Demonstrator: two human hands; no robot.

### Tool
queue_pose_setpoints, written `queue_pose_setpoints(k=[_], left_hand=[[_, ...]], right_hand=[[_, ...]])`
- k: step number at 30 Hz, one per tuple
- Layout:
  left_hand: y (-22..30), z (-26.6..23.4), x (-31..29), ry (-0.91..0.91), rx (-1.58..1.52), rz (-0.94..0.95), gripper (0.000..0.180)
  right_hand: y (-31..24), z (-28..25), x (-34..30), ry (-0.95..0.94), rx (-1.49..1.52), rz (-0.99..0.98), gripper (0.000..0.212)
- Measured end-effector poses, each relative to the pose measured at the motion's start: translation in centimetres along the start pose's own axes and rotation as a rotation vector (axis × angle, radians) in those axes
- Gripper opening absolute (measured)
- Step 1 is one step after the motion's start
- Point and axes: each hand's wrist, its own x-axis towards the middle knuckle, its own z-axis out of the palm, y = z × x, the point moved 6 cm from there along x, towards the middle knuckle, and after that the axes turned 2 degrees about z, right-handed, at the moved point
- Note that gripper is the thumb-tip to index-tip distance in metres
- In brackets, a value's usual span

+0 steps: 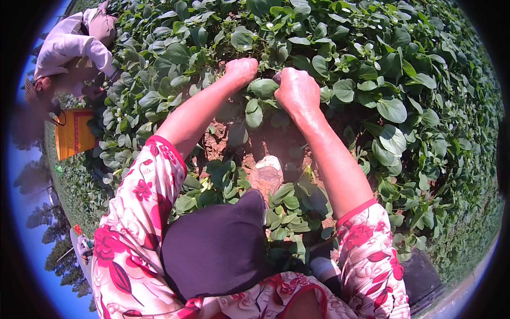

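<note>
Both my arms reach forward into low, broad-leaved green plants (263, 87). My left hand (243, 70) is closed in a fist among the leaves and stems; its fingertips and whatever they hold are hidden. A little to the right, my right hand (298, 91) is also closed, knuckles up. A small dark object (277, 77) sticks out at its thumb side, and the rest of it is inside the fist, so its kind does not show. Between the two hands a few rounded leaves hang over the soil.
Reddish soil (215, 141) shows below my hands, with my light shoe (267, 173) standing on it. Dark cloth (215, 250) covers my knee. Dense plants spread ahead and right. At the left, another person (74, 48) bends over the crop near a yellow-and-red bag (74, 133).
</note>
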Motion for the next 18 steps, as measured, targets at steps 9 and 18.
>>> queue_pose_setpoints(k=[9, 18], left_hand=[[0.4, 2.2, 3.2, -0.076, -0.19, -0.012, 0.028], [-6.2, 3.6, 2.3, 0.116, -0.825, 0.25, 0.022]], right_hand=[[3.8, 2.3, -0.9, 0.056, 0.216, 0.276, 0.02], [-1.6, 4.7, -1.0, 0.078, -0.139, -0.329, 0.013]])
